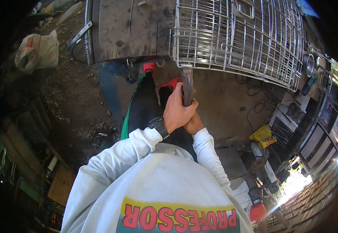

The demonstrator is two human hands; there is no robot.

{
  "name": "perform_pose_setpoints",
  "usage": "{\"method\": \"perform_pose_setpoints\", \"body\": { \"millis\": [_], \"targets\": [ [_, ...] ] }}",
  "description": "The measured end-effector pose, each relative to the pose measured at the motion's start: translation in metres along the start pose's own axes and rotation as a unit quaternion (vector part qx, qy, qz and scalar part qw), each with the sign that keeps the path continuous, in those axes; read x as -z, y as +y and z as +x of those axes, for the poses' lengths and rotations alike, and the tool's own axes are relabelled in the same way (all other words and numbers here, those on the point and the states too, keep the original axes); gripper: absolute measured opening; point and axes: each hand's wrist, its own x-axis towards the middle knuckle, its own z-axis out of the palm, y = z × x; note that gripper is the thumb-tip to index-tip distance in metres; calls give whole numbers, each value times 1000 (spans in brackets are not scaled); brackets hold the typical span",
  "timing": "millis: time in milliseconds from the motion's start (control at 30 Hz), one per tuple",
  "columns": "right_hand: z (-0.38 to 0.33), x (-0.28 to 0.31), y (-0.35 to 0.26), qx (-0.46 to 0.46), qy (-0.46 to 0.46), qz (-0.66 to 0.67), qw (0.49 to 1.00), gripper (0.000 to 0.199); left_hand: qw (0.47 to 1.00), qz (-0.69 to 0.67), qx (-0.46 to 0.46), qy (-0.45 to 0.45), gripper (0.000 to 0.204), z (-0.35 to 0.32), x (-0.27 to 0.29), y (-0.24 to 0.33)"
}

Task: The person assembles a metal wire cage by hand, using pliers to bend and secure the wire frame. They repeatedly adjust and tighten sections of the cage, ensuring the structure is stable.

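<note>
A wire cage [231,42] of shiny metal bars lies on the wooden bench. At its near edge a thick, curved, rusty metal tool [188,88] points toward me. It looks like a clamp, but its lower part is hidden. My left hand [176,112], with a dark watch at the wrist, is closed around the tool's near end. Pressed against it from below and to the right is my right hand [194,123]. The left hand covers the right one's fingers, so their grip does not show.
The wooden bench top [130,29] extends left of the cage, with a metal pipe [89,35] along its side. A white sack [38,51] sits on the dirt at left. A yellow bag [263,136] and a wire rack [282,126] are at right. Cables cross the floor.
</note>
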Motion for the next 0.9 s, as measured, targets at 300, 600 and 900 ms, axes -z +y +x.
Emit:
{"method": "perform_pose_setpoints", "body": {
  "millis": [300, 600, 900],
  "targets": [
    [-23, -2, -6, 20, 0, -11, 1000, 96, 997, -15, 76, 4, 36, -7, 4, 22],
    [-30, -19, -15, 35, 66, -20, 997, 74, 997, 18, 79, 6, 36, -10, 13, 28],
    [-36, -34, -9, 14, 85, 23, 996, 66, 997, -3, 82, -13, 38, -14, 18, 25]
  ]
}}
